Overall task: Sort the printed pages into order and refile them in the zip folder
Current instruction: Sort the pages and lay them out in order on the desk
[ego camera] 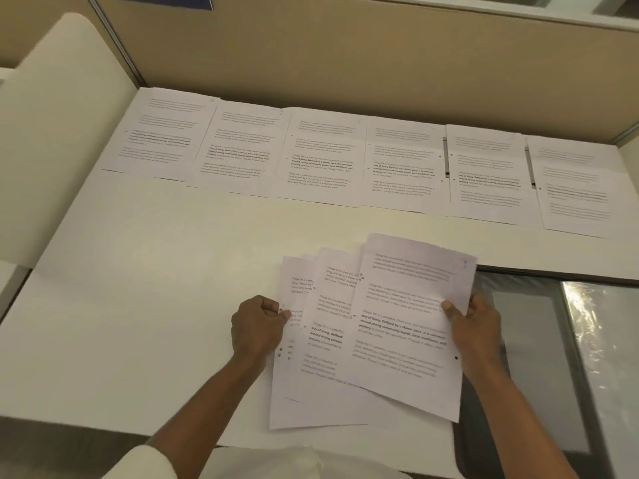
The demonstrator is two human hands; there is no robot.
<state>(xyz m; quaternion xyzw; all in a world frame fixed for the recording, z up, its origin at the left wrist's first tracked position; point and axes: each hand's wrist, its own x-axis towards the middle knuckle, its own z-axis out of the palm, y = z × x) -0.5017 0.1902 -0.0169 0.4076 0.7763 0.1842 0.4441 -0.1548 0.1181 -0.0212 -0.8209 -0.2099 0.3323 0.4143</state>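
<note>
The left grip [258, 324] is clenched on the left edge of a fan of printed pages [330, 344], thumb on top and fingers curled under. The right grip [475, 323] is grasping the right edge of the top page [404, 326], its thumb pressed on the printed face. That page is tilted and lies across the others, with a small handwritten mark in its upper right corner. At least three sheets show in the fan, each stepped out to the left of the one above it, and their lower ends rest on the white tabletop [138, 305] at the lower middle of the frame.

Just right of the right grip, at the lower right of the frame, the zip folder [539, 340] lies flat on the tabletop. It has a dark edge and a grey see-through face, and the top page's right edge overlaps it.

Well apart from the fan, six more pages [321, 157] lie face up in a row across the back of the tabletop, side by side with edges touching or slightly overlapping. Behind them stands a tan partition [345, 63]. A white sleeve [145, 461] covers the left arm at the bottom edge of the frame.
</note>
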